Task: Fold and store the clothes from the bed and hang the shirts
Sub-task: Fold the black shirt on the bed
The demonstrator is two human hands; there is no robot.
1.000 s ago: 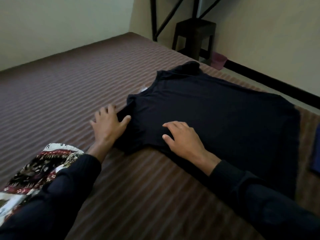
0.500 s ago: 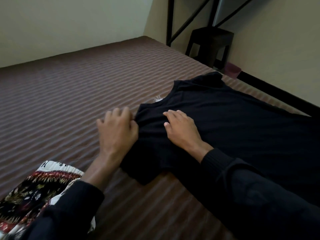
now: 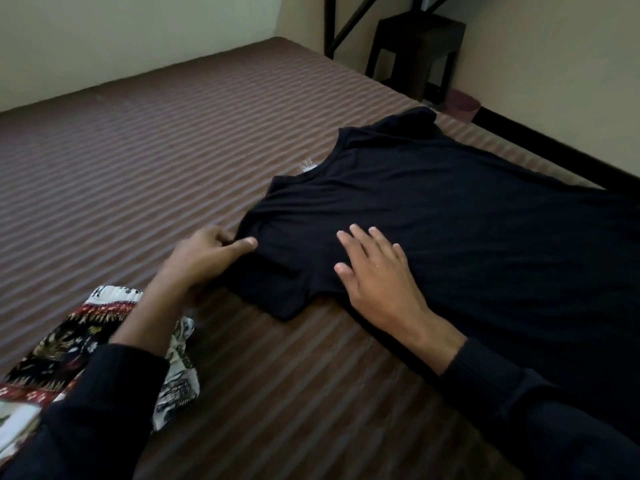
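A black T-shirt [image 3: 450, 230] lies spread flat on the striped bed [image 3: 156, 161], collar toward ten o'clock and hem running off toward three o'clock. The person's left hand [image 3: 204, 259] pinches the edge of the near sleeve between thumb and curled fingers [image 3: 242, 243]. The right hand [image 3: 377, 278] lies flat on the chest of the shirt, fingers straight and spread, pressing the cloth down.

This looks like the start of the fold: the sleeve is about to be turned in over the body. That move calls for lifting the pinched edge and carrying it toward three o'clock, while the flat hand either marks the fold line or slides clear so the sleeve can land smooth.

At seven o'clock a patterned cloth [image 3: 86, 341] sits bunched on the bed, partly under the left forearm, touching nothing of the shirt. A dark stool [image 3: 415, 46] stands off the bed at one o'clock beside a black frame. Neither blocks the fold; only the right hand sits where the sleeve must go.
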